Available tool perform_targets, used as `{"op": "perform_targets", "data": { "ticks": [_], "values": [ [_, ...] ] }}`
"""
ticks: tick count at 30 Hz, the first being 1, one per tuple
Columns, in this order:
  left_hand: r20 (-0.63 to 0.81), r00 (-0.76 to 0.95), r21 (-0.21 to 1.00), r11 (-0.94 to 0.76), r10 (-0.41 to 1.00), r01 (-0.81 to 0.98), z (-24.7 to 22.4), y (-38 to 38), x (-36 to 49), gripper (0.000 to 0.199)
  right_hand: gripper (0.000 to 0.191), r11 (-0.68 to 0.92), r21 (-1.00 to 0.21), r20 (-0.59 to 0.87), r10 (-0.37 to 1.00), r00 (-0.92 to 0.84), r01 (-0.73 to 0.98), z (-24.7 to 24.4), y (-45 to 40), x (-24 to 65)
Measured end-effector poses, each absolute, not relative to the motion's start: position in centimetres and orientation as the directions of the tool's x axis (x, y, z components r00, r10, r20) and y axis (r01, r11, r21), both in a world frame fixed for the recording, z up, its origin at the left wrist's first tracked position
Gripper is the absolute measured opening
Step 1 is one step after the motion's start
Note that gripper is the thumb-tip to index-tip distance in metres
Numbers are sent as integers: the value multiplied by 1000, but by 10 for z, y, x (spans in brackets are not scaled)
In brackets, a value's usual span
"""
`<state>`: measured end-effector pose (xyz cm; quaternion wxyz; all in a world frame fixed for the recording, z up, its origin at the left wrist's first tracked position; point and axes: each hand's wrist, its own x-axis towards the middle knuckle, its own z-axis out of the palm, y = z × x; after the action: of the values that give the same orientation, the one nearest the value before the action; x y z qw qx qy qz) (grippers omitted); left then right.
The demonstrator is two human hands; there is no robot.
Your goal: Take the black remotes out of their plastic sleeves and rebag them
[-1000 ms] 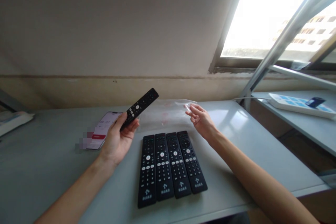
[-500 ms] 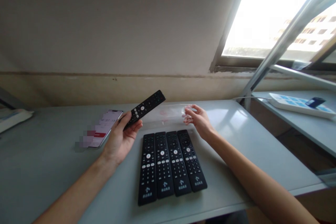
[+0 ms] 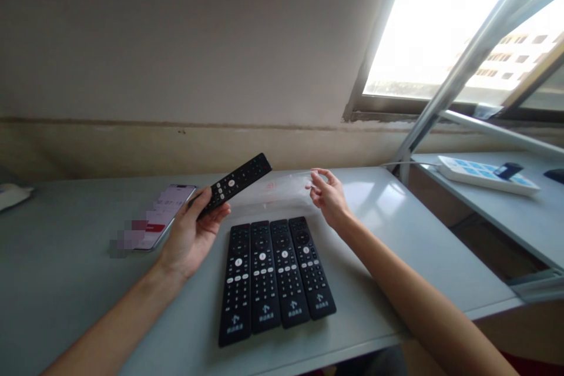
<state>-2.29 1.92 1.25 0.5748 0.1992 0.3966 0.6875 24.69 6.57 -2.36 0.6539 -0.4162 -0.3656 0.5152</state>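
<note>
A black remote control (image 3: 240, 179) is tilted up above the desk, its lower end gripped in my left hand (image 3: 189, 235). My right hand (image 3: 328, 197) pinches the right end of a clear plastic bag (image 3: 271, 191) with faint red print, which lies behind the remotes. Several more black remotes stand side by side on the desk in a slightly fanned row, buttons up; the leftmost (image 3: 235, 288) and the rightmost (image 3: 312, 270) frame the row. Both hands are beyond the row's near ends, one on each side.
A phone (image 3: 163, 217) with a lit screen lies left of my left hand. A white power strip (image 3: 487, 175) rests on the adjoining desk at the right, near a metal frame (image 3: 440, 94). A wall (image 3: 198, 147) runs behind the grey desk (image 3: 414, 247).
The view has shifted slightly, so the desk items appear a little further left. The right end of the plastic bag is slightly raised with my right hand. My left hand keeps its remote.
</note>
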Motion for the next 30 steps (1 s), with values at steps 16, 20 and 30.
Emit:
{"op": "perform_targets", "data": {
  "ticks": [16, 20, 30],
  "values": [
    [-149, -245, 796, -31, 958, -605, 11, 22, -26, 16, 69, 172, -935, 135, 981, 138, -311, -21, 60, 237],
    [-153, -255, 794, -35, 955, -607, 10, 23, -26, 20, 64, 189, -897, 133, 977, 164, -399, -21, 66, 230],
    [-151, -259, 796, -38, 954, -605, 7, 25, -30, 21, 23, 354, -750, 499, 857, 127, 559, -29, 60, 234]
  ]
}}
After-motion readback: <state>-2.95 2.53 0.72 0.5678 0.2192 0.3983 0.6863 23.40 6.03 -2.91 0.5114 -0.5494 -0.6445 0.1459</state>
